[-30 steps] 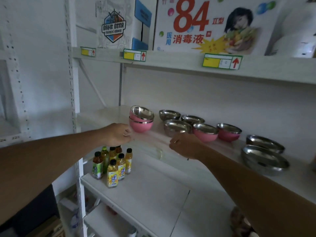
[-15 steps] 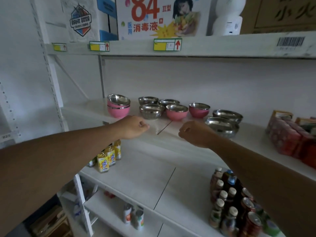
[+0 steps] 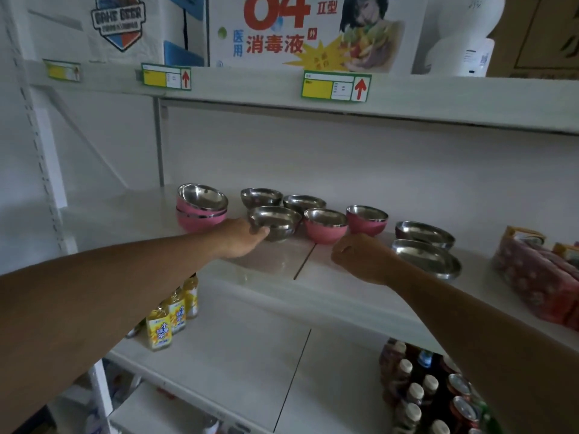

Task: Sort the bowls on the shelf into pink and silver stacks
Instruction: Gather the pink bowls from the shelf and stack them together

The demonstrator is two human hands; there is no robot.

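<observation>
On the middle shelf (image 3: 269,264) a stack of two pink bowls (image 3: 200,211) stands at the left. To its right sit three small silver bowls; my left hand (image 3: 242,238) grips the nearest silver bowl (image 3: 277,222) by its left side. Two single pink bowls (image 3: 326,225) (image 3: 366,219) follow, then two wide silver bowls (image 3: 426,256) further right. My right hand (image 3: 360,256) hovers over the shelf in front of the pink bowls, fingers curled, holding nothing.
Yellow tea bottles (image 3: 170,314) stand on the shelf below at the left, and mixed bottles and cans (image 3: 429,396) at the lower right. Red patterned packets (image 3: 539,277) lie right of the bowls. Boxes and price tags line the upper shelf (image 3: 407,95).
My left hand has reached forward from the shelf edge and taken hold of the front silver bowl. My right hand stays in front of the pink bowls. The view has moved closer.
</observation>
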